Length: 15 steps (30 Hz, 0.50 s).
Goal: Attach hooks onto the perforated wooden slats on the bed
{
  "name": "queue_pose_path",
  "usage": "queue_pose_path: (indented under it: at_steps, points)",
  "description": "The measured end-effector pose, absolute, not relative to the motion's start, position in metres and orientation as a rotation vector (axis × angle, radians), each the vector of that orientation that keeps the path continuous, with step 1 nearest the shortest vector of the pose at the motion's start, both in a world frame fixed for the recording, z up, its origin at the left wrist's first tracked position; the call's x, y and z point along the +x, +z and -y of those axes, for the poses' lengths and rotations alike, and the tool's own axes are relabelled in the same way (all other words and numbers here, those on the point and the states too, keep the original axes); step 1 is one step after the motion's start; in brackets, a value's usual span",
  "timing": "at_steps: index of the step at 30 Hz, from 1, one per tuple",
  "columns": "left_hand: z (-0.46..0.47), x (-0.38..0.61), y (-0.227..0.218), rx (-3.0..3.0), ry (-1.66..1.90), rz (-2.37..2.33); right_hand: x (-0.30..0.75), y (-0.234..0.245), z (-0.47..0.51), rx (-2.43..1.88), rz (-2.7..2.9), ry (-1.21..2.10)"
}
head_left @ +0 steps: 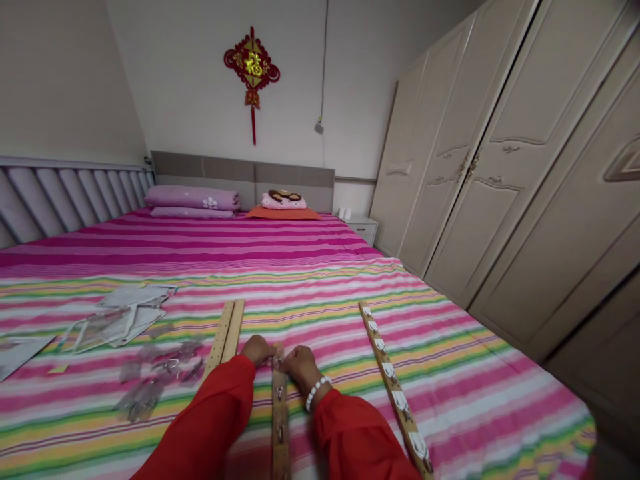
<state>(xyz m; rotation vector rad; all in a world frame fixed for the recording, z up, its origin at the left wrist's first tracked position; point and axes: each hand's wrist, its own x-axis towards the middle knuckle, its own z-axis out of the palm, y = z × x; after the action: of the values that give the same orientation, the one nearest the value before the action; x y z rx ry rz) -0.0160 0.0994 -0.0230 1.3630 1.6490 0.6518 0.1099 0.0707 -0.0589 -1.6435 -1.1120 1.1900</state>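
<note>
My left hand (257, 351) pinches the far end of a narrow wooden strip (280, 450) from its left side. My right hand (302, 368), with a white bead bracelet (319, 393) at the wrist, is closed at the same end from the right. Its fingertips meet near a small metal ring fitting (278, 361); what they hold is too small to make out. More metal ring fittings run along the strip towards me. Left of my left hand lie two bare wooden strips (233, 333), one with a line of holes.
Another wooden strip (389, 370) with white labels and metal rings lies to the right. On the left are small clear bags of metal parts (173, 363) and flat plastic packets (127, 313). Pillows (193, 198) lie at the headboard; wardrobes (480, 180) stand right of the bed.
</note>
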Motion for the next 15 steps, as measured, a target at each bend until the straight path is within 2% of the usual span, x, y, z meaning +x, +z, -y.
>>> queue_pose_path:
  at_steps: [8, 15]
  points:
    - [-0.09, -0.016, -0.021, 1.269, 0.601, -1.677, 0.116, -0.048, -0.062, -1.553, 1.05, 1.362]
    - [-0.074, -0.015, -0.027, 1.271, 0.686, -1.714, 0.119, -0.046, -0.061, -1.521, 1.122, 1.369]
